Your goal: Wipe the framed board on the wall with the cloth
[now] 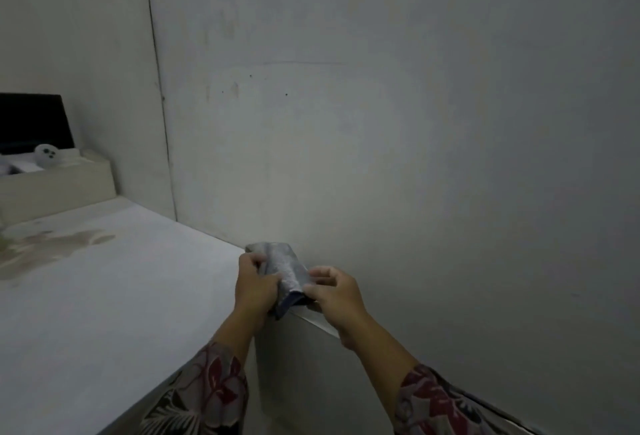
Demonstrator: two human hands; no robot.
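Both hands, left hand (254, 287) and right hand (334, 292), are gripping the folded cloth (285, 270) at the desk's (104, 296) far corner; folding it flat and firm should be giving a clean wiping face.

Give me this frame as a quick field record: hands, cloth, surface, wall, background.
left hand: grips the cloth's left side
right hand: pinches the cloth's right edge
cloth: grey, folded, held over the surface's far corner
surface: pale, flat, stained at far left
wall: bare, scuffed, a few small marks
framed board: not identifiable in view
background: pale box far left, dark panel behind it
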